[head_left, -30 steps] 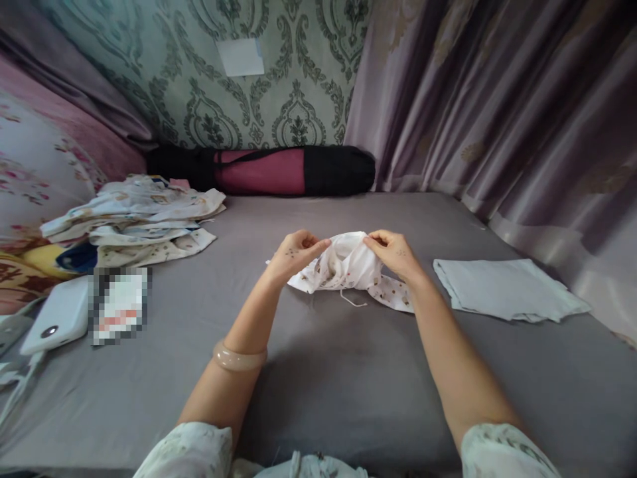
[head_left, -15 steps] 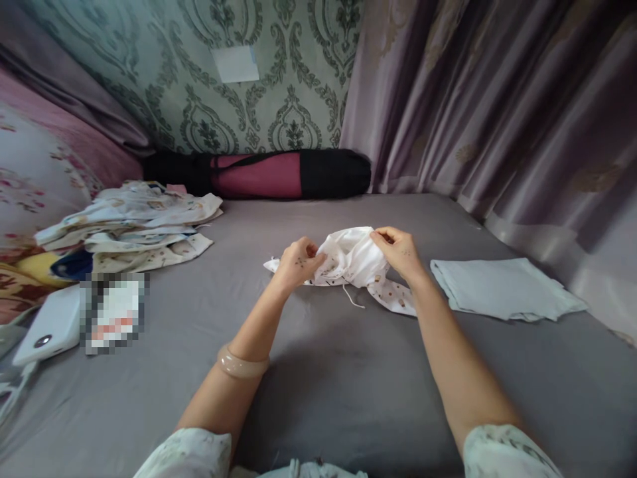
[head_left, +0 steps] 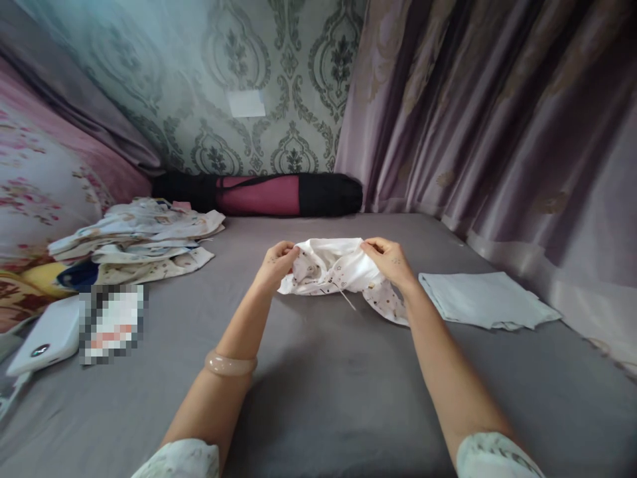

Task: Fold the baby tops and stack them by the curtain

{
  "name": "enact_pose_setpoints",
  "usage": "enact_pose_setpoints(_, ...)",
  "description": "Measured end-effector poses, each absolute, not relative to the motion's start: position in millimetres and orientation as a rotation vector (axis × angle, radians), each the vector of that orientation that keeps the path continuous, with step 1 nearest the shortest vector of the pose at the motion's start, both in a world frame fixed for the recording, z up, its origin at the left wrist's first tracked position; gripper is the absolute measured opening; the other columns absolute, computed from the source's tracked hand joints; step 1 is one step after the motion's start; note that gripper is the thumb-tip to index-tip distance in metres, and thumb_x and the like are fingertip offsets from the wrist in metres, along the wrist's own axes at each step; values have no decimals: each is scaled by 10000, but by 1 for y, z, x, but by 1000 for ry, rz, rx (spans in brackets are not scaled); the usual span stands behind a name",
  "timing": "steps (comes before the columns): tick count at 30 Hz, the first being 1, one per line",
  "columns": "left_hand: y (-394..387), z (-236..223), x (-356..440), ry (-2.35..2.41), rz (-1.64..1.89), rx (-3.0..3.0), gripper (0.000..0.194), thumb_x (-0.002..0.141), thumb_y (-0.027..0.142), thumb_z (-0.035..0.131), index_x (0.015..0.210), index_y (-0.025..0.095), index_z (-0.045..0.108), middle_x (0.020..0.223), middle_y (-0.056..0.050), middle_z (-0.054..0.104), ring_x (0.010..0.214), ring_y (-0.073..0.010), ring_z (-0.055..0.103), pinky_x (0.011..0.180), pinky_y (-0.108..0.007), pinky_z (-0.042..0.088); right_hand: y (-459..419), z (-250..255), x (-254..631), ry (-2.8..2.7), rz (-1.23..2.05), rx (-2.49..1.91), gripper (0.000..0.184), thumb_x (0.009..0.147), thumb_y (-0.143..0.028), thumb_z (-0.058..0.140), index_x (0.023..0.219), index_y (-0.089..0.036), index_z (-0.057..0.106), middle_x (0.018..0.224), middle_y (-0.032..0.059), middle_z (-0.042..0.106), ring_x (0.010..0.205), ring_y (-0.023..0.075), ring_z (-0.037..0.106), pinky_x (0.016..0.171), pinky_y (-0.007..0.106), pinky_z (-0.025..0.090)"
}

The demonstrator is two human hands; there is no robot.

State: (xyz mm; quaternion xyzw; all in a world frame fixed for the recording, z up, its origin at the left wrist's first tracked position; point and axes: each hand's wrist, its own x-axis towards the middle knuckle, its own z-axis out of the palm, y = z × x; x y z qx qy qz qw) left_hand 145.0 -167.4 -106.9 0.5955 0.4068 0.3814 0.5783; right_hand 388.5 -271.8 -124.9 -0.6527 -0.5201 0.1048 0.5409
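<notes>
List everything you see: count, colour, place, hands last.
Garment: 1, printed white, centre
Folded cloth: 1, pale blue, right
Clothes pile: 1, mixed, left
Yellow item: 1, beside pile
Brown item: 1, left edge
Device: 1, white, left
Cable: 1, white, left
Pixelated item: 1, whitish, beside device
Long bag: 1, black-maroon, back
Sheet: 1, grey, underneath
Floral fabric: 1, white-pink, left
Curtains: 2, purple, both sides
Wall: 1, grey-green, back
Card: 1, white, on wall
Bangle: 1, beige, left arm
Sleeves: 2, pale, bottom edge
Left hand: 1, bare, holding garment
Right hand: 1, bare, holding garment
</notes>
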Motion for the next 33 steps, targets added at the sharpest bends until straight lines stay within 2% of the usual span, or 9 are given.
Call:
enact_pose_setpoints(6, -156, -82, 127, 902, 1048, 1417, 281, 668, 418, 683, 772, 188, 559, 582, 59, 456, 486, -81, 428, 467, -201, 326, -273, -78, 372, -1390, 360, -1465, 346, 783, -506, 628, 842, -176, 710, 771, 21, 681, 666, 137, 560, 624, 263, 420)
enact_pose_setpoints(10, -149, -62, 107, 795, 1104, 1554, 283, 694, 429, 659, 791, 178, 574, 596, 49, 472, 496, -78, 420, 462, -196, 296, -272, -51, 363, -1445, 407, -1437, 365, 757, -529, 654, 831, -176, 707, 764, 21, 679, 647, 134, 555, 578, 255, 414)
enact_pose_setpoints(18, -153, -7, 59, 694, 775, 1912, 295, 723, 454, 684, 783, 167, 651, 642, -1, 579, 529, -97, 500, 456, -200, 363, -276, -12, 358, -1522, 604, -1483, 379, 722, -549, 704, 866, -199, 727, 717, 16, 688, 591, 127, 575, 507, 239, 430)
enact_pose_setpoints(26, -147, 25, 37, 661, 635, 1991, 278, 742, 452, 678, 852, 199, 717, 702, -35, 675, 576, -139, 599, 499, -230, 471, -285, 24, 362, -1623, 856, -1469, 361, 704, -481, 747, 955, -222, 739, 857, 44, 727, 725, 164, 654, 630, 289, 530)
enact_pose_setpoints(30, -137, 26, 33, 618, 552, 2084, 268, 703, 441, 713, 819, 201, 732, 736, -40, 696, 643, -162, 631, 552, -251, 507, -287, 25, 369, -1675, 754, -1558, 321, 682, -472, 759, 844, -195, 741, 789, 38, 716, 688, 161, 638, 593, 273, 505)
enact_pose_setpoints(33, -137, 28, 40, 701, 817, 2163, 267, 685, 432, 727, 774, 180, 731, 699, -29, 674, 635, -148, 610, 553, -242, 493, -287, 25, 372, -1711, 523, -1606, 334, 723, -506, 718, 800, -182, 736, 734, 23, 694, 648, 152, 609, 566, 261, 469)
